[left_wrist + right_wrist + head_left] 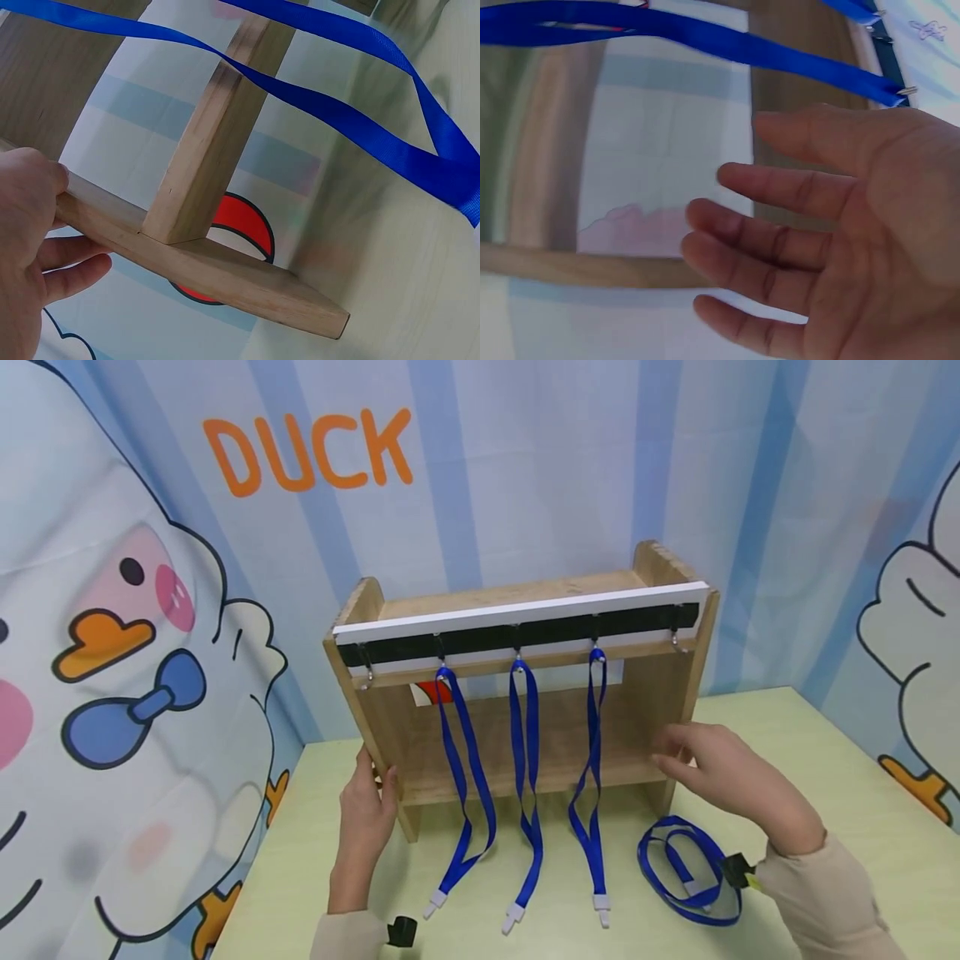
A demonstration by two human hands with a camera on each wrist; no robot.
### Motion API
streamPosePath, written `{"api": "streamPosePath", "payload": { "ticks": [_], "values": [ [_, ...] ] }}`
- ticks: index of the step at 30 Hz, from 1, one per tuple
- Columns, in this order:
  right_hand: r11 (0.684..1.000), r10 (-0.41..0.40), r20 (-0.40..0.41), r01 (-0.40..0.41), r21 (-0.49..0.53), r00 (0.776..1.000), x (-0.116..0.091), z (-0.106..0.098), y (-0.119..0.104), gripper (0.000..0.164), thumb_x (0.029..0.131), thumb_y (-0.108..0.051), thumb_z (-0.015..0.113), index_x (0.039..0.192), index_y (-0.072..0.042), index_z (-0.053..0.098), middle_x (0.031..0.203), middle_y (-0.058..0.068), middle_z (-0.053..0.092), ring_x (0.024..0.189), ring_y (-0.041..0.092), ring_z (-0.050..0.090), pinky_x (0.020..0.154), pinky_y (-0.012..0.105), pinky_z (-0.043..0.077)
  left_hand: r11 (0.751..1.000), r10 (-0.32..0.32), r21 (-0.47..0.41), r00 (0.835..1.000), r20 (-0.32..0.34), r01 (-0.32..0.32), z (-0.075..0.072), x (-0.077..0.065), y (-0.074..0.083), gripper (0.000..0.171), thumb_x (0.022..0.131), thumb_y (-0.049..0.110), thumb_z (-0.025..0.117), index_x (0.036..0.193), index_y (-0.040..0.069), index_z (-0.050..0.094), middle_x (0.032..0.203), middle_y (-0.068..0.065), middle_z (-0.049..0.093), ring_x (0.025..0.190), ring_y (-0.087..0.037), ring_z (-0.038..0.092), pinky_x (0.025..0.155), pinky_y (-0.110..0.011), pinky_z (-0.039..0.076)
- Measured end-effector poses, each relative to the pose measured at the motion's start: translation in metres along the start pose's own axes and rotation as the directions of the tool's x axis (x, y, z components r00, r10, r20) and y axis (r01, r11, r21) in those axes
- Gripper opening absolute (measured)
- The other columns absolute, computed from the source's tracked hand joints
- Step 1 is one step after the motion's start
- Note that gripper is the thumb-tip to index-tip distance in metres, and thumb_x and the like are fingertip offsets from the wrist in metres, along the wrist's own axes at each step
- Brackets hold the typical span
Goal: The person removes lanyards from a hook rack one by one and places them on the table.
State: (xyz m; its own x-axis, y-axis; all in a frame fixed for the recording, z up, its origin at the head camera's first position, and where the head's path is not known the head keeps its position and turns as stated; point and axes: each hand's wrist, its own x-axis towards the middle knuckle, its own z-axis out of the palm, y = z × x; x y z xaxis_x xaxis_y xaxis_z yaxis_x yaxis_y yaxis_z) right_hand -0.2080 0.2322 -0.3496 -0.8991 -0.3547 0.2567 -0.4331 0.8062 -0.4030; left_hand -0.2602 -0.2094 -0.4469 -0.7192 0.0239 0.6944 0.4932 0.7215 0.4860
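A small wooden shelf (525, 781) stands on the table, a strip with several metal hooks across its upper front. My left hand (369, 802) grips the shelf's left side panel (247, 289), thumb on one face and fingers on the other. By the right side panel, my right hand (720, 768) holds nothing; its fingers are spread and slightly bent in the right wrist view. Three blue lanyards hang from the middle hooks: a left one (477, 768), a central one (532, 718) and a right one (595, 735). The two outermost hooks, including the right one (677, 639), bear nothing.
Another blue lanyard (647, 868) lies coiled on the pale table (757, 735) below my right hand. White clips (602, 903) at the hanging lanyards' ends reach below the shelf's front. A duck-print curtain (540, 468) forms the backdrop.
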Motion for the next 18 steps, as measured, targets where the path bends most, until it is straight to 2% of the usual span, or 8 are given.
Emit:
{"api": "streamPosePath", "payload": {
  "ticks": [6,10,13,18],
  "values": [
    [0.997,-0.067,-0.109,0.071,0.026,0.992,0.008,-0.012,-0.016,0.021,0.100,-0.016,0.065,0.114,-0.001,0.069,0.100,0.005,0.070,0.085,0.018,0.065,0.073,0.043,0.058,1.000,-0.002,0.000,1.000,-0.014,0.002,-0.001,0.001,0.001,0.048,0.101,0.003,0.060,0.142,-0.010,0.039,0.114,-0.033,0.063,0.093,-0.043,0.069,0.066,-0.049,0.060],
    [0.992,-0.108,-0.192,0.117,0.037,0.975,0.015,-0.016,-0.025,0.021,0.101,-0.015,0.063,0.115,0.000,0.068,0.100,0.007,0.071,0.084,0.018,0.066,0.073,0.042,0.058,1.000,-0.011,0.002,1.000,-0.012,0.011,-0.002,0.001,-0.001,0.048,0.101,0.003,0.060,0.143,-0.010,0.040,0.113,-0.032,0.064,0.091,-0.042,0.069,0.066,-0.048,0.059],
    [0.987,-0.141,-0.275,0.157,0.035,0.951,0.021,-0.017,-0.030,0.017,0.100,-0.012,0.064,0.113,-0.002,0.069,0.095,0.005,0.072,0.079,0.015,0.065,0.068,0.038,0.057,1.000,-0.002,0.005,1.000,-0.005,0.002,-0.002,0.001,0.000,0.049,0.101,0.003,0.059,0.143,-0.011,0.039,0.113,-0.032,0.064,0.090,-0.042,0.069,0.066,-0.048,0.060],
    [0.977,-0.191,-0.422,0.214,0.008,0.886,0.029,-0.019,-0.036,0.013,0.098,-0.008,0.066,0.110,-0.003,0.070,0.089,0.004,0.071,0.069,0.010,0.059,0.060,0.031,0.053,1.000,-0.007,0.008,1.000,0.010,0.007,0.000,0.001,0.001,0.050,0.102,0.004,0.059,0.144,-0.011,0.037,0.116,-0.033,0.063,0.090,-0.041,0.069,0.067,-0.048,0.060]
  ]
}}
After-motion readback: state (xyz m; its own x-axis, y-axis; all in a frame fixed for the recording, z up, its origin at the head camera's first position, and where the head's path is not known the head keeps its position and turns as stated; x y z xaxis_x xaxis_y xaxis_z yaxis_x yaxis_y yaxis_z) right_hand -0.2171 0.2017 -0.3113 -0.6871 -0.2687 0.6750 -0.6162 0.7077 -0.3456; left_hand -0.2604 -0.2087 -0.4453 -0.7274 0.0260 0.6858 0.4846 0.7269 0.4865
